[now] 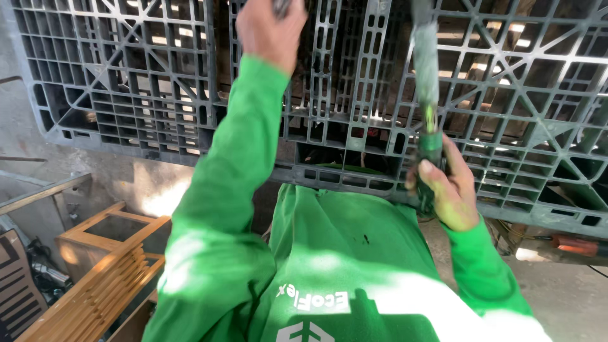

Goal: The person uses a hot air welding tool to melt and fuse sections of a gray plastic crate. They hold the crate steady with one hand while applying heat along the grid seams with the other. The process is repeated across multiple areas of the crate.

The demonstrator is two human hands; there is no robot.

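A large dark grey plastic pallet (126, 82) with a grid of openings stands upright in front of me. My left hand (269, 28) is raised against its upper part, fingers closed on a small dark object at the frame's top edge. My right hand (446, 190) grips the green handle of a long tool (425, 69) whose grey shaft points up along the pallet's face. Both arms wear bright green sleeves, and my green shirt fills the lower frame.
Light wooden frames (95, 278) lie stacked at the lower left beside a dark woven panel (16, 278). A concrete floor (563, 297) shows at the lower right, with an orange tool (573, 246) under the pallet's edge.
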